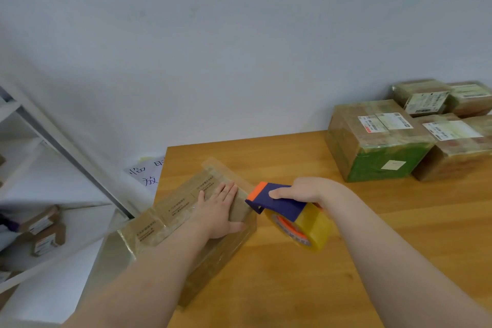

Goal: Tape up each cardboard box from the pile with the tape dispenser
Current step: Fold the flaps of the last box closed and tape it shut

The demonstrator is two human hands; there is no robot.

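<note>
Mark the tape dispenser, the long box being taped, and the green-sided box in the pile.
tape dispenser (pixel 287 208): head view, on its purple body.
long box (pixel 170 210): head view, on its printed top face.
green-sided box (pixel 372 165): head view, on its green side.

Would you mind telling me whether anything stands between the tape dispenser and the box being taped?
Nothing visible does. The tape dispenser, gripped by the right hand, is right at the end of the cardboard box; the left hand lies flat on its top.
</note>
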